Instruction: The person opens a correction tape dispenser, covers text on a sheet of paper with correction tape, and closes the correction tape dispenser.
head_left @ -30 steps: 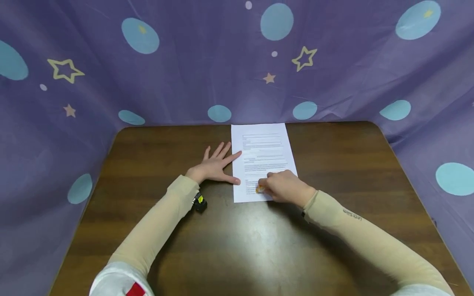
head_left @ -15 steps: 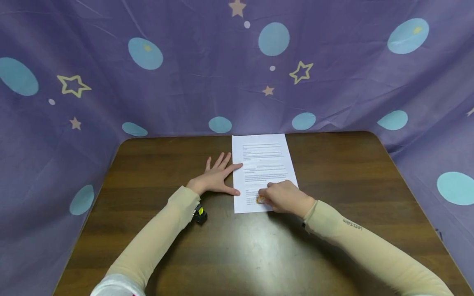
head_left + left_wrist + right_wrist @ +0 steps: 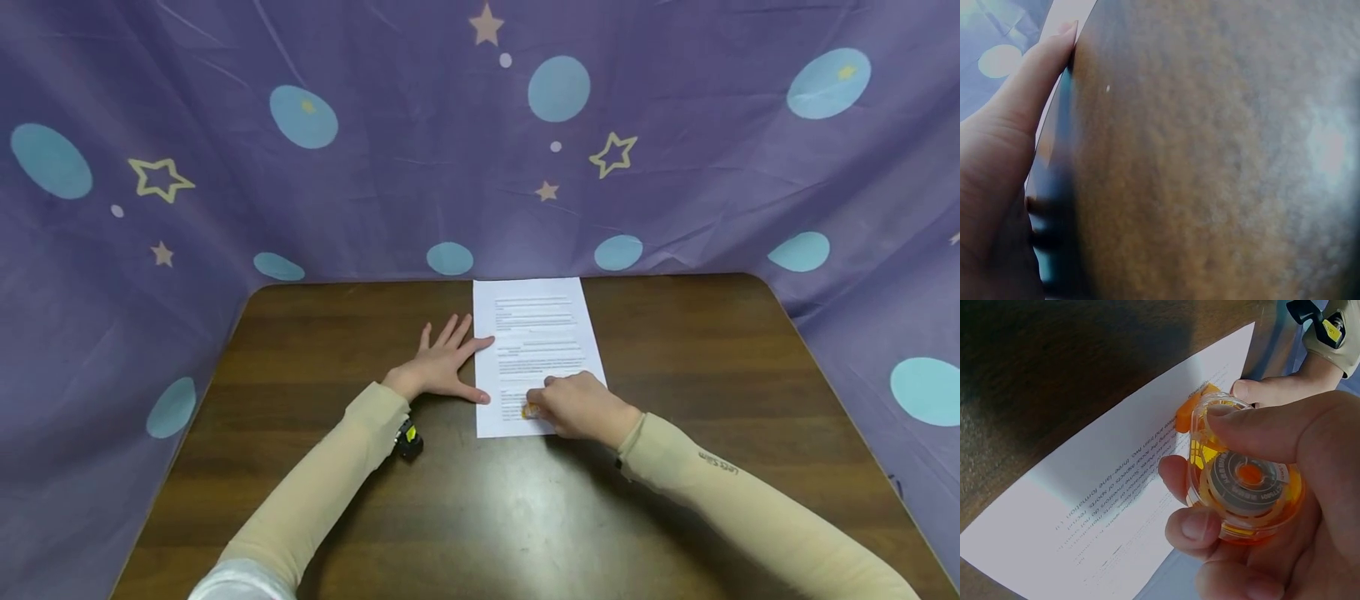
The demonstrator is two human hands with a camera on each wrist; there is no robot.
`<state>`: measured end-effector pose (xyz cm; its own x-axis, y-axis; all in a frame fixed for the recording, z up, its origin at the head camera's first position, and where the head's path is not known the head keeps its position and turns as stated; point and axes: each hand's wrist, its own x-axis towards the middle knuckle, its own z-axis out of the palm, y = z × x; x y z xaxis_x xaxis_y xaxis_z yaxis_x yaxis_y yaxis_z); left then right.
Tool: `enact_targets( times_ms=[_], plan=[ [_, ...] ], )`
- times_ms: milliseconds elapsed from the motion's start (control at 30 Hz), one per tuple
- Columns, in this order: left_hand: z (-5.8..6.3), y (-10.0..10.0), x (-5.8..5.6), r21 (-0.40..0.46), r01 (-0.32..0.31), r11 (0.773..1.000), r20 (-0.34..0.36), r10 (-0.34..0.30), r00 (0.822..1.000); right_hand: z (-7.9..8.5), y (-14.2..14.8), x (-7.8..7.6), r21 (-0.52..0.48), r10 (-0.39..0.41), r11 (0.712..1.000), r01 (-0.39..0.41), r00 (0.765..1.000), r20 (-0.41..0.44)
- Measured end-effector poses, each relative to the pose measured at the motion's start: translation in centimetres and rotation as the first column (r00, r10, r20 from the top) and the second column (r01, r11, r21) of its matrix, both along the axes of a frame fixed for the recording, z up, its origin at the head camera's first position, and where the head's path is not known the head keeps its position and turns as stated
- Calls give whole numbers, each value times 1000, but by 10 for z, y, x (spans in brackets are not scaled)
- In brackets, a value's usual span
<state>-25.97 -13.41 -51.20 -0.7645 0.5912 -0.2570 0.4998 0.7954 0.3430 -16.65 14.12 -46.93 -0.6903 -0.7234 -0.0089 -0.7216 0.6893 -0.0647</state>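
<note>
My right hand (image 3: pixel 581 406) grips a clear orange correction tape (image 3: pixel 1250 487) over the lower part of a printed sheet of paper (image 3: pixel 536 333). In the right wrist view the thumb lies on top of its casing and the fingers curl underneath. The orange tip (image 3: pixel 1190 412) of the dispenser points at the printed lines; whether it touches them I cannot tell. My left hand (image 3: pixel 438 367) lies spread at the sheet's left edge, with thumb and index fingertip on the paper. From the left wrist only the thumb side of that hand (image 3: pixel 1016 106) shows clearly.
The sheet lies on a brown wooden table (image 3: pixel 697 358), its top end at the far edge. A purple curtain (image 3: pixel 390 167) with stars and dots hangs behind and at both sides. A small black device (image 3: pixel 408 440) sits at the left wrist.
The head view has tilted up, so table, paper and hands appear lower in it. Both hands keep about the same place on the sheet, and the correction tape stays in the right hand.
</note>
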Motion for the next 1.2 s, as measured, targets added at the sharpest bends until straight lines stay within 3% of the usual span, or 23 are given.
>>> enact_targets(
  times_ms=[1200],
  plan=[
    [2, 1, -1, -1, -3, 1000, 9, 3, 1000, 1, 15, 3, -10, -13, 1000, 13, 998, -54]
  ],
)
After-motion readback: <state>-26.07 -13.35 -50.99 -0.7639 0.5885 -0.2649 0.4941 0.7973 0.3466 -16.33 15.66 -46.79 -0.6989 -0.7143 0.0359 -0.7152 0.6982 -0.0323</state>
